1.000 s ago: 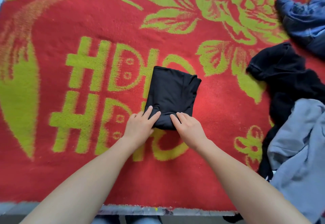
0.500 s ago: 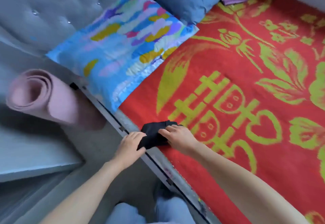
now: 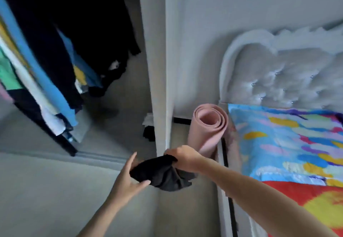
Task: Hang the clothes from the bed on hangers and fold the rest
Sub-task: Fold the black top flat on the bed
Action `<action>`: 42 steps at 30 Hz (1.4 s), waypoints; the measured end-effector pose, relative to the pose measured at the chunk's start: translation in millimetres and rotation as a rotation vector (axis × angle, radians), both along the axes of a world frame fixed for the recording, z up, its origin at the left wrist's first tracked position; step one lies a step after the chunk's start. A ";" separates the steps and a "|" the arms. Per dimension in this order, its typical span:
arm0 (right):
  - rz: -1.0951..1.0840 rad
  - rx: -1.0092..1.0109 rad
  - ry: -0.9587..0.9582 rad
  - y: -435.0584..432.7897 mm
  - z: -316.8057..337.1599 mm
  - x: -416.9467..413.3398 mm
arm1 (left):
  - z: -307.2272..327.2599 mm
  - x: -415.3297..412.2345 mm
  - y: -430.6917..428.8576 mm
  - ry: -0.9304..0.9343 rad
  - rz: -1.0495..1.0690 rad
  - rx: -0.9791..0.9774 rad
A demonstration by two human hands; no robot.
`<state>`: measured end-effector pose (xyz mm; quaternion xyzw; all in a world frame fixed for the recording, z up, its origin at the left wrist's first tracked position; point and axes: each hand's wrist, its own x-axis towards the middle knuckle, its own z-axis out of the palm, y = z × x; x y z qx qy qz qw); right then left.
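- Left hand (image 3: 128, 176): forearm comes up from the bottom edge, palm turned right, fingers behind and thumb under the left end of the black folded garment (image 3: 159, 171), pinching it.
- Garment is in the air between both hands, over the floor, in front of the white wardrobe panel (image 3: 159, 69), clear of the bed.
- Right hand (image 3: 182, 157): arm reaches in from the lower right, knuckles up, fingers curled over the garment's top right edge, gripping it.
- Change: half a second ago I held the garment at the edge of the red blanket (image 3: 306, 205); now it is off the bed and my view has swung left to the open wardrobe.
- Hanging clothes (image 3: 37, 54) at the left are dark and blurred, so I can't sort the pieces.
- Small pile (image 3: 149, 127) is half cut off by the panel.
- My right fingertips are hidden in the cloth.
- Pink rolled mat (image 3: 209, 125): its lower end is hidden behind my right wrist.
- Patterned pillow (image 3: 287, 143) runs off the right edge.
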<state>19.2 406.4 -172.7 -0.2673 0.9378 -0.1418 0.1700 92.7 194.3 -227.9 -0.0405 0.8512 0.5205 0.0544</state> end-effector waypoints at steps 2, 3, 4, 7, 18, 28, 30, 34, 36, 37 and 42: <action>0.072 -0.026 -0.027 -40.5 11.2 -18.3 | -5.7 5.9 -37.2 -0.028 0.061 0.032; 0.123 -0.048 -0.055 -64.5 16.0 -27.2 | -11.3 11.1 -57.9 -0.031 0.100 0.023; 0.152 -0.068 -0.090 -80.7 21.1 -35.2 | -15.8 13.2 -71.1 -0.031 0.132 0.007; 0.215 -0.176 -0.174 -123.8 34.0 -56.1 | -26.3 7.8 -106.7 -0.047 0.266 -0.051; 0.224 -0.151 -0.228 -199.5 -6.0 -152.0 | -23.2 -83.7 -178.9 -0.016 0.230 -0.456; 0.532 0.305 0.347 -263.4 -35.7 -213.2 | 6.9 -159.6 -215.1 0.226 -0.044 -1.076; 0.472 0.242 0.246 -272.0 -38.5 -226.3 | 0.4 -177.1 -222.8 0.247 -0.002 -1.060; 0.269 0.131 0.144 -274.4 -39.9 -253.5 | -19.2 -214.4 -229.5 0.290 0.104 -0.932; 0.201 0.107 0.125 -272.4 -39.1 -267.4 | -34.1 -233.4 -230.0 0.330 0.136 -0.861; 0.182 0.105 0.114 -271.0 -36.8 -273.3 | -39.9 -241.5 -229.7 0.317 0.133 -0.835; 0.040 0.121 0.136 -265.8 -14.3 -299.5 | -62.1 -287.0 -219.4 0.102 0.007 -0.720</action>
